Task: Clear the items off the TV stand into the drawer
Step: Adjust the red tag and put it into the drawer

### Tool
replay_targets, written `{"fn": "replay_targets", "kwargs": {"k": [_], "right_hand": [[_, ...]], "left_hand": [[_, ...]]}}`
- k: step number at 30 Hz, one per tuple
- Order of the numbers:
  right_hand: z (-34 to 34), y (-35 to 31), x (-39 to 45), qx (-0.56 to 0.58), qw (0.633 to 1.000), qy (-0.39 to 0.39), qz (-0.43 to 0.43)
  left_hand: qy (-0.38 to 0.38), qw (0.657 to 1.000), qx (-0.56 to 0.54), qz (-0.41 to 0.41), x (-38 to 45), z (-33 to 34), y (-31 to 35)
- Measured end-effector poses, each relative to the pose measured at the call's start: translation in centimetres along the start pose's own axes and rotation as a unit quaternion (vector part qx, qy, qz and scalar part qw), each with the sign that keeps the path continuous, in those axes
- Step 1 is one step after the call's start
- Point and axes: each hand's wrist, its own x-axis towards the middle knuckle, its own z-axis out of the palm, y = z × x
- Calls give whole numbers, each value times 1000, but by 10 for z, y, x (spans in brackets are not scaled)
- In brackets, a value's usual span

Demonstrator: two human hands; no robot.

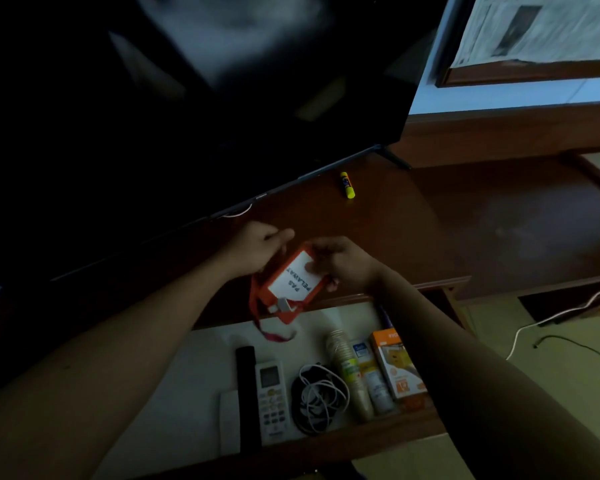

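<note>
Above the open drawer (201, 368), both hands hold an orange badge holder (293, 284) with a white card in it, tilted so the printed face looks up at the camera. The right hand (340, 263) pinches the card's upper right edge, thumb on the face and fingers curled behind, which steadies it. The left hand (257, 249) is curled near the top left corner with the orange strap (257, 306) running down from it; it seems to be gathering the strap, though exactly what its fingertips pinch is hard to tell. The strap hangs in a loose loop towards the drawer, so holding it with two hands probably keeps it from snagging on the stand's edge as it goes in. Inside the drawer, things lie side by side: a black remote (246, 393), a white remote (272, 398), a coil of cables (317, 396), a stack of paper cups (349, 372), small bottles and an orange box (397, 365). Free floor shows at the left back, under the badge, a likely spot for it. On the TV stand (465, 216), a yellow glue stick (347, 185) lies just beside the TV (187, 98), not yet cleared.
</note>
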Motion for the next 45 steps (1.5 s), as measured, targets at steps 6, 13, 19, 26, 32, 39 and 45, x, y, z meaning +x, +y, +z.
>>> {"fn": "replay_targets", "kwargs": {"k": [6, 13, 19, 26, 32, 39, 45], "right_hand": [[10, 10, 7, 33, 966, 256, 15], [13, 12, 1, 433, 898, 82, 23], [16, 18, -3, 65, 997, -2, 34], [45, 6, 5, 31, 978, 204, 20], [61, 6, 8, 388, 896, 200, 86], [72, 11, 7, 568, 806, 27, 161], [79, 8, 8, 554, 801, -45, 223]], "left_hand": [[85, 994, -25, 66, -20, 9, 15], [39, 988, -143, -35, -42, 25, -30], [-14, 999, -33, -22, -42, -10, -44], [128, 984, -120, 17, -56, 22, -22], [166, 952, -253, -45, -71, 48, -37], [171, 929, -319, -78, -74, 40, -47], [141, 934, -326, -30, -69, 20, -58]]}}
